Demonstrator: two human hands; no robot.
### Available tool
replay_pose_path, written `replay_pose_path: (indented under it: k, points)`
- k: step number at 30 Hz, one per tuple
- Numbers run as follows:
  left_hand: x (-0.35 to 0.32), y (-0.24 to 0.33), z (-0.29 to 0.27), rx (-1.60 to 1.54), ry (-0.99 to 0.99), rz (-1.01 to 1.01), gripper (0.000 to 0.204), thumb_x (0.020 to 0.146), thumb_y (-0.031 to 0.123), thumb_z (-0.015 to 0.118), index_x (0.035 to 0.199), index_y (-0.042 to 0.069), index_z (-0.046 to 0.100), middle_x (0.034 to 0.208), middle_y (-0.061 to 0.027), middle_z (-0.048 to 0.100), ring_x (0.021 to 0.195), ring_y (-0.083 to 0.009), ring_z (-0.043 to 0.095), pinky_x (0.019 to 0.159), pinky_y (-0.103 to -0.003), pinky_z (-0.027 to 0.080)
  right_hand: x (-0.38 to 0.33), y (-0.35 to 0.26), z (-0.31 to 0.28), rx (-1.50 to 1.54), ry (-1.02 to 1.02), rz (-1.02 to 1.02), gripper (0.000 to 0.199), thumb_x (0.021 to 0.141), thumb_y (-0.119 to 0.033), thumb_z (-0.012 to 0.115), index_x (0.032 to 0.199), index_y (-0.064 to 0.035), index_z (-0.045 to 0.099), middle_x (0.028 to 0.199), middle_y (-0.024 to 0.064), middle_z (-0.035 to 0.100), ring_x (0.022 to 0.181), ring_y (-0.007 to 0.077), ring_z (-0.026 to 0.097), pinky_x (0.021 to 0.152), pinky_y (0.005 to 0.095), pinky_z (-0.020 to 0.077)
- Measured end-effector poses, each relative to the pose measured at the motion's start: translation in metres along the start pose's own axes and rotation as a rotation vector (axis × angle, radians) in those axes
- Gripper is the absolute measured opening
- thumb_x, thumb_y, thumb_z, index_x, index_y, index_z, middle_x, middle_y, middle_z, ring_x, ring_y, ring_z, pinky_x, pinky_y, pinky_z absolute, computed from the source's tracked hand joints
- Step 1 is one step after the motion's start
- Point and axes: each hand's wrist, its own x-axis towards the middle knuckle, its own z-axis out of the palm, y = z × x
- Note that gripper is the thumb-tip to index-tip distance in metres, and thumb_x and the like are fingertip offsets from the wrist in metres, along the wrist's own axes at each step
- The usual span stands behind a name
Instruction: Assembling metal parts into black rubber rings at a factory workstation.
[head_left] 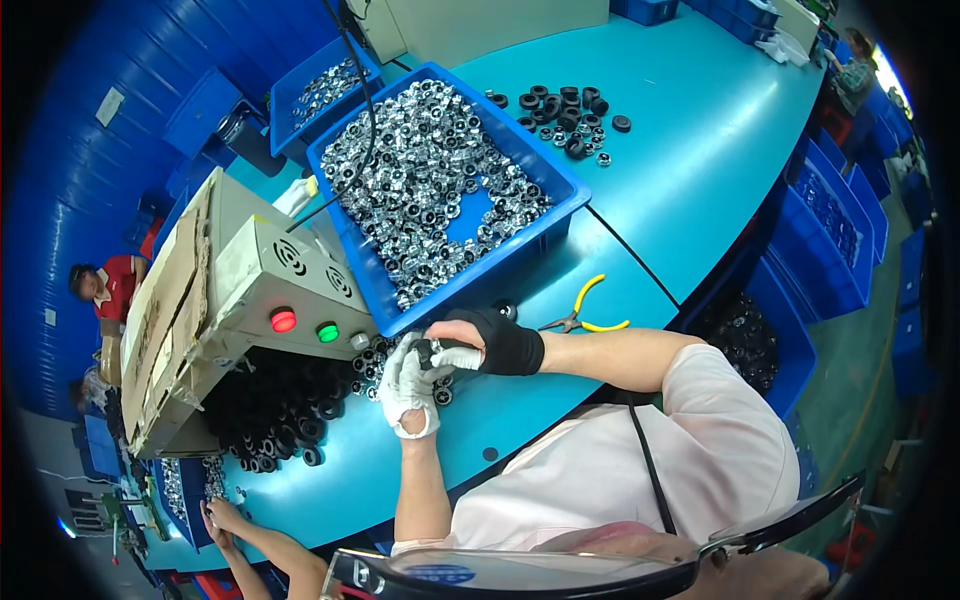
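My left hand point(405, 388), in a white glove, is closed round a small round black part point(428, 353) with a bit of shiny metal showing. From the right comes my right hand point(488, 343), in a black glove with bare and white-covered fingertips, pinching the same part. My fingers hide much of it. Silver metal rings point(373, 365) lie loose beside and under my left hand. A heap of black rings point(275, 405) spreads to its left. Just beyond my right hand, a single ring point(507, 310) rests near the big bin.
A blue bin point(575, 197) full of silver rings stands ahead. Yellow-handled pliers point(585, 315) lie right of my hands. A beige machine point(240, 290) with red and green lights stands left. Black rings point(570, 105) sit far back. Another person's hands point(225, 520) work at lower left.
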Motion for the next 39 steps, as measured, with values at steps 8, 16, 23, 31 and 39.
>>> replay_pose_path:
  k: [8, 16, 23, 31, 39]
  points:
    - [0.021, 0.005, -0.012, -0.335, -0.155, -0.259, 0.039, 0.090, 0.034, 0.056, 0.112, 0.002, 0.054, 0.109, -0.0138, 0.059, 0.096, -0.0216, 0.058, 0.077, -0.034, 0.049, 0.006, 0.005, -0.007, -0.031, 0.074, 0.080, 0.041, 0.075, -0.008, 0.071, 0.112, 0.0004, 0.056, 0.101, 0.0158, 0.061, 0.087, 0.0261, 0.062, 0.077, 0.0339, 0.0491]
    - [0.015, 0.004, -0.021, -0.408, -0.171, -0.189, 0.044, 0.090, 0.029, 0.056, 0.120, -0.003, 0.048, 0.111, -0.0192, 0.058, 0.092, -0.0257, 0.063, 0.074, -0.033, 0.056, 0.014, -0.007, -0.003, -0.125, 0.039, 0.106, 0.039, 0.075, -0.006, 0.072, 0.111, -0.0022, 0.058, 0.093, 0.0119, 0.062, 0.075, 0.0205, 0.061, 0.067, 0.0286, 0.0487]
    - [0.009, 0.007, -0.013, -0.343, -0.144, -0.202, 0.048, 0.089, 0.029, 0.059, 0.124, -0.002, 0.045, 0.111, -0.0162, 0.057, 0.094, -0.0236, 0.062, 0.074, -0.032, 0.056, 0.012, -0.015, -0.005, -0.130, 0.034, 0.088, 0.040, 0.075, -0.007, 0.073, 0.111, -0.0019, 0.057, 0.095, 0.0127, 0.062, 0.076, 0.0213, 0.062, 0.067, 0.0287, 0.0490]
    - [0.013, 0.004, -0.012, -0.287, -0.012, -0.205, 0.043, 0.093, 0.020, 0.053, 0.128, -0.003, 0.042, 0.108, -0.0145, 0.056, 0.080, -0.0272, 0.067, 0.060, -0.028, 0.057, 0.010, -0.008, -0.003, -0.072, -0.008, 0.076, 0.037, 0.075, -0.001, 0.069, 0.110, -0.0008, 0.057, 0.094, 0.0148, 0.062, 0.079, 0.0275, 0.063, 0.069, 0.0320, 0.0500]
    - [0.004, 0.007, 0.003, 0.135, -0.093, -0.099, 0.042, 0.092, 0.029, 0.055, 0.117, -0.005, 0.053, 0.101, -0.0154, 0.062, 0.074, -0.0201, 0.065, 0.064, -0.029, 0.057, 0.015, -0.013, 0.001, -0.075, 0.030, 0.113, 0.037, 0.074, -0.002, 0.072, 0.108, -0.0013, 0.058, 0.087, 0.0121, 0.062, 0.071, 0.0235, 0.061, 0.064, 0.0302, 0.0489]
